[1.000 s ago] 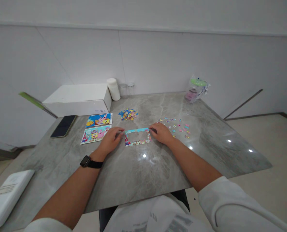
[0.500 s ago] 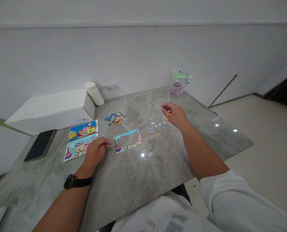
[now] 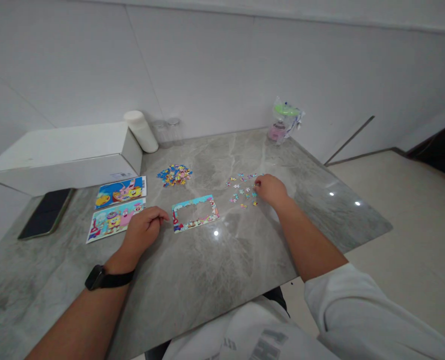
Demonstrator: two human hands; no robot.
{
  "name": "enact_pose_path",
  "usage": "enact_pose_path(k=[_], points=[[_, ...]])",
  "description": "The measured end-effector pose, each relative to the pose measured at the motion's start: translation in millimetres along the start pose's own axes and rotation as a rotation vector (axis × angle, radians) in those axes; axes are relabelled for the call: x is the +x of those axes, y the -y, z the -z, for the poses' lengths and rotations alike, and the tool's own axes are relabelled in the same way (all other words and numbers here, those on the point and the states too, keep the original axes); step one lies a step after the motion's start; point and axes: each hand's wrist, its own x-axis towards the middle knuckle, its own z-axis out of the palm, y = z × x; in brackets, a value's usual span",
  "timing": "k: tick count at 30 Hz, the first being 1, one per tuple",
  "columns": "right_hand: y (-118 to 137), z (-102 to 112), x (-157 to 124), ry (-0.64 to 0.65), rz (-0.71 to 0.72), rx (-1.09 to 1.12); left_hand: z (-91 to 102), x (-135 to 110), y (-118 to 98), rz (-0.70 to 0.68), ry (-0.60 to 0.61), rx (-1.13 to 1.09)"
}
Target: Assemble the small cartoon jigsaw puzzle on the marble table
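While right hand [image 3: 270,190] sits at loose pieces [image 3: 241,191] right of centre, grip unclear, puzzle border [image 3: 197,223] lies mid-frame, long axis roughly left-right, just beside nearer left hand [image 3: 143,228], half-open.

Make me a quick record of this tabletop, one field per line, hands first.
Left hand: fingers partly curled, between the picture cards and the rectangular border
Right hand: fingertips at the scattered puzzle pieces; any held piece is hidden
Border: lying flat, table showing through its middle
Piece pile: beyond the border
Cards: two, one behind the other
Left wrist: dark watch
Back left: white box
Far left: phone
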Motion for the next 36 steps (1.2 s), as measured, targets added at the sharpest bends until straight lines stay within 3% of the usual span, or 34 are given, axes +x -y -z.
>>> enact_pose_path(k=[13, 25, 36], points=[[-4, -8, 5, 0.021, 0.059, 0.064, -4.5, -1, 4, -0.024, -0.007, -0.030], [10, -2, 4, -0.159, 0.129, 0.276, -3.8, -1, -3, -0.024, 0.005, -0.059], [23, -5, 0, -0.099, 0.192, 0.323, -8.8, -1, 3, -0.029, 0.010, -0.079]])
